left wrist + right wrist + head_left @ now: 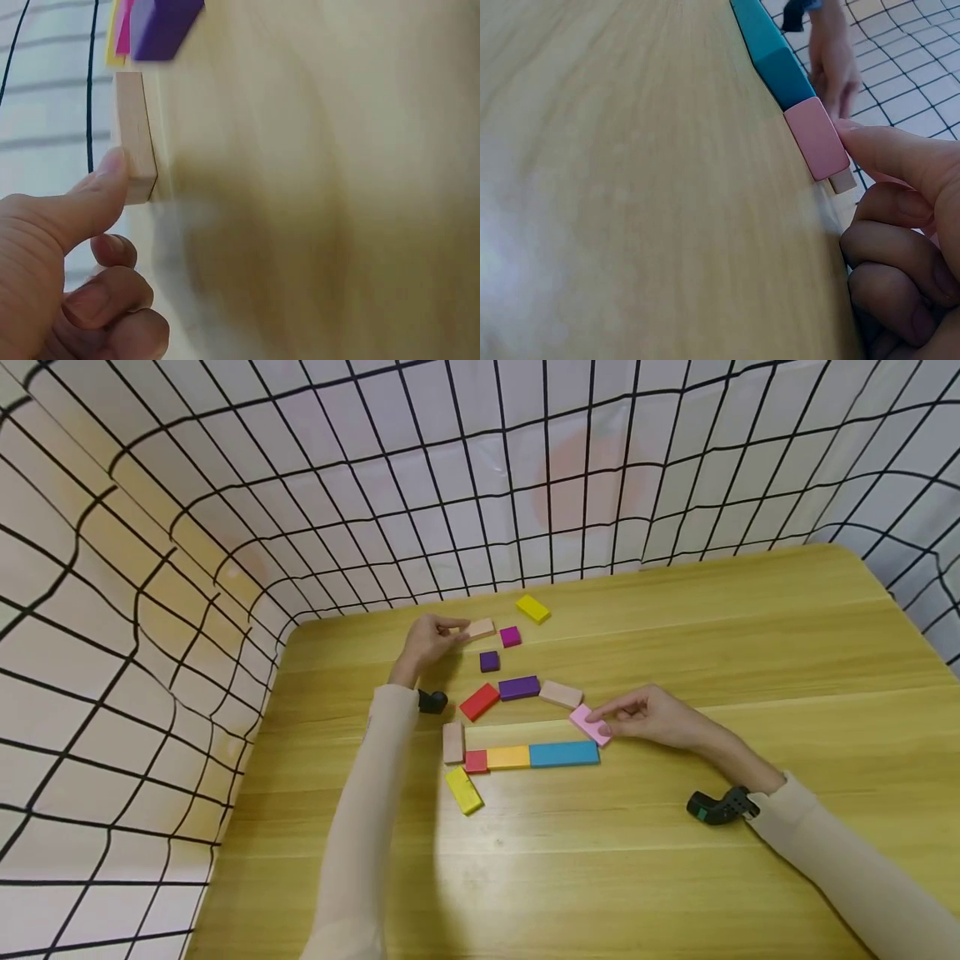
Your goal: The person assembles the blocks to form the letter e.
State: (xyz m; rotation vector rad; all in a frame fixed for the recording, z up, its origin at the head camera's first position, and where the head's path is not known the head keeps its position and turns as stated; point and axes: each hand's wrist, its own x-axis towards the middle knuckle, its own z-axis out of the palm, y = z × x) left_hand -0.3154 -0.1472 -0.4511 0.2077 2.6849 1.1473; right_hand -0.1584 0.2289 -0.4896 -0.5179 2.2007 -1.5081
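At the far side of the table my left hand [432,641] pinches the near end of a plain wooden block [480,629]. In the left wrist view its thumb lies against that block [133,139], and the other fingers are curled below. My right hand [651,717] holds a pink block [590,725] between thumb and index finger. The pink block slants down to the right end of a blue block [564,754]. A second plain block [561,694] lies just beyond the pink one. Left of it are a purple block [519,688] and a red block [480,702].
An orange block [508,757] and a small red block [476,762] continue the blue block's row. A plain block [453,743] and a yellow block [465,790] flank its left end. Two small cubes and another yellow block [533,608] lie farther back. Black-gridded curtains border the table [675,877].
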